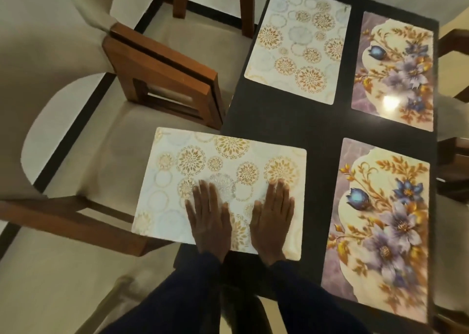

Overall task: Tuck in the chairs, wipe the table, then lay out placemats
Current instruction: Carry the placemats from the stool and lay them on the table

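Head view: my left hand [210,219] and right hand [272,217] press flat, fingers straight, on the fourth placemat [203,161] under my palms. Left of my left hand it overhangs the table [279,120] edge; next, I judge, it needs sliding right, toward the flowered mat [380,219].

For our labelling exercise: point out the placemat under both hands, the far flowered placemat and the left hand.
placemat under both hands [203,156], head view, its upper patterned part.
far flowered placemat [392,71], head view, its middle.
left hand [209,222], head view, its back.
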A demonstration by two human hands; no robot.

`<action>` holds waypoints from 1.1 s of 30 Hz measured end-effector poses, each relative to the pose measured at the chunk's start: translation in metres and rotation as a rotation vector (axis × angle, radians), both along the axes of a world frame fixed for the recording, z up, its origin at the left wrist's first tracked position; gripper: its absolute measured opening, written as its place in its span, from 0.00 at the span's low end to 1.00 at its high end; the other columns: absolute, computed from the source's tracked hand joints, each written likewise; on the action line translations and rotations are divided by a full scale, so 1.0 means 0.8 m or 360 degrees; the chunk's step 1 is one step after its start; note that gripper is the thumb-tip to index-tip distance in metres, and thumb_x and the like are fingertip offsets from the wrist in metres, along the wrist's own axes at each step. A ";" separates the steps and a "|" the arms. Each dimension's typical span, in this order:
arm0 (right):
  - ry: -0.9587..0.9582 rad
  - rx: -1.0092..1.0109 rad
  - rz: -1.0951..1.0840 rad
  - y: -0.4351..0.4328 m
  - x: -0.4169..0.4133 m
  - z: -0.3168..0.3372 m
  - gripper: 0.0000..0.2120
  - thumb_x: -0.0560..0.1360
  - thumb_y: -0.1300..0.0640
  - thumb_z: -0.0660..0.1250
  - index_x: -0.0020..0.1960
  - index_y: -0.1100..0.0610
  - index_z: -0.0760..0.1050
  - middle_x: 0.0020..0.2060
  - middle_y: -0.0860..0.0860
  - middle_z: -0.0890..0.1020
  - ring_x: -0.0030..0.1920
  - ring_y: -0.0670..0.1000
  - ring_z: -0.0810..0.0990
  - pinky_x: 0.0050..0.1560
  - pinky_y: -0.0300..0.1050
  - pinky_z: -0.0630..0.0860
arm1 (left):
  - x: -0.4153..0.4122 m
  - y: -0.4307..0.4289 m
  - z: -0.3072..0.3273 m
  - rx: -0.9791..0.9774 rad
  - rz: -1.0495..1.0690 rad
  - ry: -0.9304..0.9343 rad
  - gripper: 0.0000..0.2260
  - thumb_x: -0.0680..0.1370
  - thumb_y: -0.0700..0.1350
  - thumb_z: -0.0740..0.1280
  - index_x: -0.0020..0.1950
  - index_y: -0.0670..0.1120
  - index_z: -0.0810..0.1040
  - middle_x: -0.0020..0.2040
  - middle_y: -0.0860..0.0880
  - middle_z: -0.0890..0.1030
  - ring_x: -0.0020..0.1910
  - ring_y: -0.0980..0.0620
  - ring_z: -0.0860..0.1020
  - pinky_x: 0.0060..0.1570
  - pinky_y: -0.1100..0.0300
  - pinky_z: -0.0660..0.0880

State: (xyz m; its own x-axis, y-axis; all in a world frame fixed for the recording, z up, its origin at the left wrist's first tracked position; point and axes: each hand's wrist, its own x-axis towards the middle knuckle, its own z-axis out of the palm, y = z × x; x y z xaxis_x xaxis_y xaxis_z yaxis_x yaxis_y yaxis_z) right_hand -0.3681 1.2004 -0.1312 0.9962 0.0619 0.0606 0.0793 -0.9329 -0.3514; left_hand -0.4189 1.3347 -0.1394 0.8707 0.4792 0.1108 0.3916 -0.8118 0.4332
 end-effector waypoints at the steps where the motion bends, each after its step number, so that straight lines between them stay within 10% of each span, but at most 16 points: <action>1: 0.0023 -0.0043 0.0010 -0.003 -0.015 0.001 0.30 0.87 0.49 0.57 0.85 0.61 0.59 0.85 0.60 0.58 0.86 0.61 0.55 0.84 0.64 0.53 | -0.002 0.004 -0.001 0.0031 -0.0059 0.0019 0.29 0.87 0.52 0.61 0.85 0.42 0.61 0.86 0.41 0.58 0.85 0.40 0.57 0.78 0.32 0.61; 13: -0.0037 -0.0154 0.1207 -0.113 0.024 -0.002 0.32 0.87 0.49 0.62 0.86 0.60 0.57 0.86 0.57 0.55 0.87 0.57 0.51 0.84 0.63 0.55 | 0.012 0.066 -0.003 0.0290 -0.1246 0.0034 0.28 0.89 0.52 0.57 0.86 0.43 0.56 0.87 0.44 0.54 0.86 0.42 0.52 0.80 0.36 0.59; 18: -0.0070 -0.0017 0.0843 -0.119 -0.031 -0.010 0.32 0.86 0.49 0.64 0.85 0.60 0.59 0.86 0.55 0.57 0.86 0.56 0.53 0.84 0.64 0.56 | 0.037 0.068 -0.002 0.0497 -0.1521 -0.0029 0.27 0.90 0.50 0.56 0.86 0.42 0.56 0.87 0.43 0.54 0.86 0.43 0.52 0.81 0.38 0.57; 27: -0.0085 0.0007 -0.0018 -0.039 -0.121 -0.006 0.33 0.87 0.48 0.62 0.85 0.63 0.57 0.86 0.59 0.56 0.86 0.59 0.52 0.85 0.62 0.50 | -0.091 0.007 -0.011 0.0041 -0.0765 -0.0179 0.25 0.89 0.53 0.56 0.83 0.40 0.66 0.84 0.40 0.63 0.84 0.39 0.60 0.78 0.30 0.62; 33: -0.0148 0.0039 0.0143 -0.049 -0.110 -0.014 0.33 0.85 0.50 0.67 0.84 0.61 0.61 0.85 0.58 0.58 0.86 0.59 0.55 0.85 0.61 0.53 | -0.066 0.046 -0.019 0.0238 -0.0977 0.0020 0.30 0.89 0.59 0.53 0.85 0.42 0.59 0.86 0.42 0.57 0.86 0.40 0.55 0.79 0.34 0.61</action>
State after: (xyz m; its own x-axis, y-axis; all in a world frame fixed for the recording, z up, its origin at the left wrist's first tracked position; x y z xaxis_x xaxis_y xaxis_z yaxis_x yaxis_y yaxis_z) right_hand -0.4564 1.1612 -0.1425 0.9768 0.1477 0.1548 0.1952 -0.9117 -0.3616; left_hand -0.4719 1.3716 -0.1546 0.9838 -0.1279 0.1259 -0.1603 -0.9417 0.2959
